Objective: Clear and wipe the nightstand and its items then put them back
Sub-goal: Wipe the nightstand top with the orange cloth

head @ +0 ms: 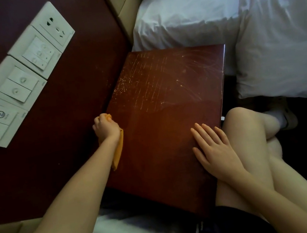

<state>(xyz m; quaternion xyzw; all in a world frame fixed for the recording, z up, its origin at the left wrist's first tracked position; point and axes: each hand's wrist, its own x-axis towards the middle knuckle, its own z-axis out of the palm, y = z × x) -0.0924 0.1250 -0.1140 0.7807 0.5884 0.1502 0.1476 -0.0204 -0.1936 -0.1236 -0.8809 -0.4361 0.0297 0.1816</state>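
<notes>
The nightstand (pixel 166 98) has a dark red-brown top with pale scratches and streaks across its far half, and nothing stands on it. My left hand (pixel 105 128) grips an orange cloth (pixel 118 151) at the top's left edge, by the wall; the cloth trails back under my wrist. My right hand (pixel 212 147) lies flat on the near right part of the top, fingers straight and spread.
A dark red wall panel (pixel 57 142) with white switch plates (pixel 14 85) and a socket runs along the left. A bed with white sheets (pixel 183 16) and a pillow (pixel 282 53) lies beyond and to the right. My bare knee (pixel 250 127) is at the nightstand's right edge.
</notes>
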